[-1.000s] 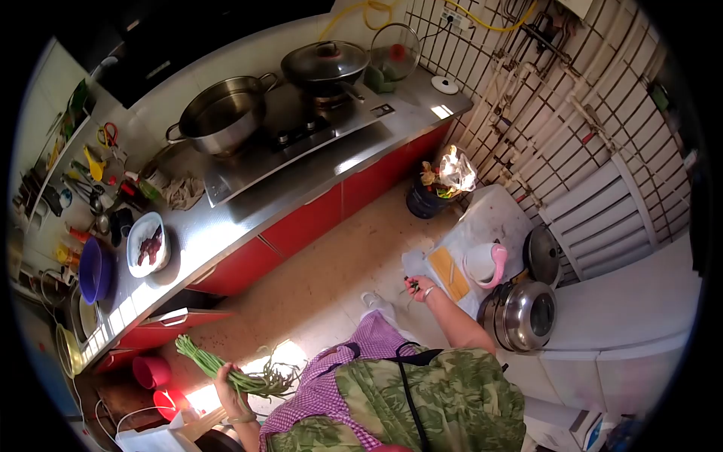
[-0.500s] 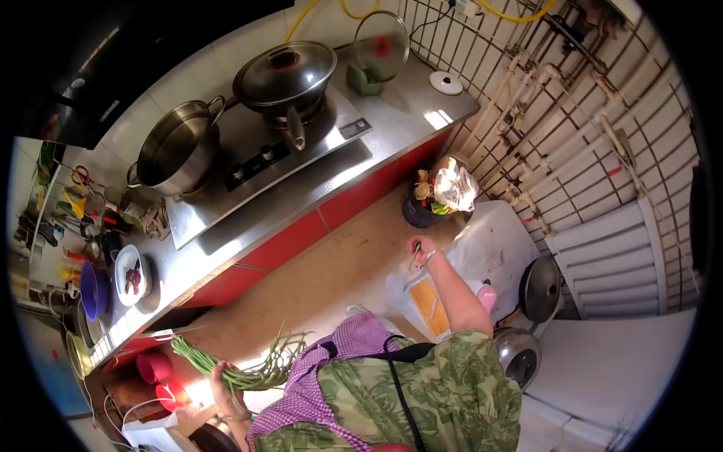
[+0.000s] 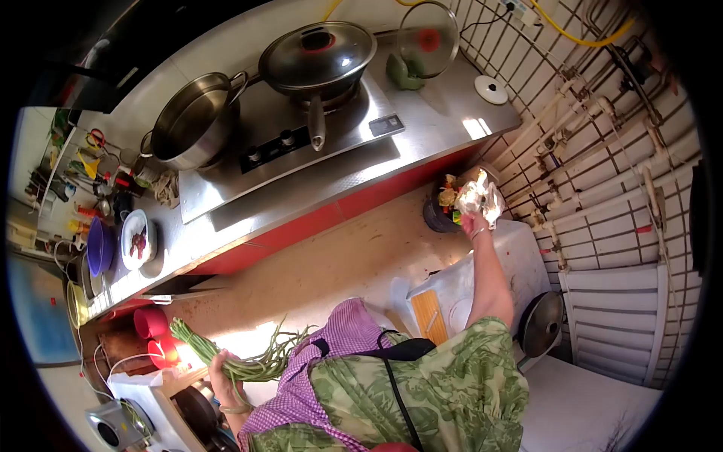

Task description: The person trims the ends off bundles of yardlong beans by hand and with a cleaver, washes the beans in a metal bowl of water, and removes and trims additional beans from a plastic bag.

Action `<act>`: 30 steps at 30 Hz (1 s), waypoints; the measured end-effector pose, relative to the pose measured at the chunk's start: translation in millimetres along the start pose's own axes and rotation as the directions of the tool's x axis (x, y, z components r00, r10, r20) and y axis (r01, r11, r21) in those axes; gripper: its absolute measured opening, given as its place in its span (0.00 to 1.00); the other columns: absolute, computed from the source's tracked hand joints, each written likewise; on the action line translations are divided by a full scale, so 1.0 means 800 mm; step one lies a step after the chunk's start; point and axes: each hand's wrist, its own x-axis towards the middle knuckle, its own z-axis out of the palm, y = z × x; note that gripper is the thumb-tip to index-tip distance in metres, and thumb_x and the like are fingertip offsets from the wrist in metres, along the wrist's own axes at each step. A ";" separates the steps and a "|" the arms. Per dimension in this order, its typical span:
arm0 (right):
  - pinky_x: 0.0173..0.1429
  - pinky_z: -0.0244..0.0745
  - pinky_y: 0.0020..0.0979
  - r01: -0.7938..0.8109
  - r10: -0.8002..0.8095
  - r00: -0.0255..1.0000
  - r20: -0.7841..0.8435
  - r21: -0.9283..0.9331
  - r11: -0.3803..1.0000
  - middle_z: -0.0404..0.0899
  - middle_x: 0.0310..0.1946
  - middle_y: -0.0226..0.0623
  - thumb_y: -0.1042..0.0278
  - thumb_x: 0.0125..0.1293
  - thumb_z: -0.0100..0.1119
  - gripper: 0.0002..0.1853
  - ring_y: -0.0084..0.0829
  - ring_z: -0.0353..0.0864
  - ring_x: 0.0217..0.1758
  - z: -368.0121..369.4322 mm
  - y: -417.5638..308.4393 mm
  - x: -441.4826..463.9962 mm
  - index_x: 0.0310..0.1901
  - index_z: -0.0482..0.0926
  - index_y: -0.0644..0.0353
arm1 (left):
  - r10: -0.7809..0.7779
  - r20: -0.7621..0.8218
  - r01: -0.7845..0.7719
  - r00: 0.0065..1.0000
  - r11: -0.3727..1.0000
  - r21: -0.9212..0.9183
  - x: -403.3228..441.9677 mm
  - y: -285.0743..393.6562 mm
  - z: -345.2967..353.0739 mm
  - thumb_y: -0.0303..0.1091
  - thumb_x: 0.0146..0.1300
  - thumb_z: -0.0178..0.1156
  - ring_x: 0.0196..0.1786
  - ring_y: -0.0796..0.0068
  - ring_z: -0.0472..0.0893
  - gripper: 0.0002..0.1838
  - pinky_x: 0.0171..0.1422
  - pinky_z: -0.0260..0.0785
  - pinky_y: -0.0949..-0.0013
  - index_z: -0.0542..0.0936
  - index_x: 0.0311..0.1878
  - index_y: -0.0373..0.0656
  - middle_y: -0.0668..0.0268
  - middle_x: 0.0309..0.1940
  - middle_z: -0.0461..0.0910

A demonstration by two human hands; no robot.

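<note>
Nearest, the left hand [image 3: 220,371] carries the beans [image 3: 252,369] beside the checked cloth apron [image 3: 350,324]; its grip is closed around the bundle. The beans are long, thin, green and pliant, compact and nearly level at one end, loose and tangled at the other. As judged here, they are gathered and look whole; any trimming or cutting seems left undone. Beyond lies the board [image 3: 429,315], flat, oblong and wooden. Farther out, the right hand [image 3: 474,224] reaches to the bin [image 3: 438,216], at the edge of the crinkled, shiny bag [image 3: 482,197]; whether its grip is spread or pinching something cannot be told. Farthest, the smooth steel worktop [image 3: 331,177] bears the round, deep pot [image 3: 192,124], lidless, and the wok [image 3: 320,60], under a domed lid.
</note>
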 end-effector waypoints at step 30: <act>0.69 0.68 0.37 0.345 0.573 -0.531 0.624 -0.458 0.819 0.74 0.61 0.44 0.71 0.66 0.60 0.24 0.35 0.73 0.65 0.536 0.433 -0.921 0.62 0.68 0.66 | 0.628 -0.188 -0.517 0.755 0.746 0.419 -0.005 0.067 -0.241 0.32 0.46 0.74 0.45 0.71 0.81 0.30 0.52 0.73 0.68 0.72 0.53 0.37 0.59 0.41 0.80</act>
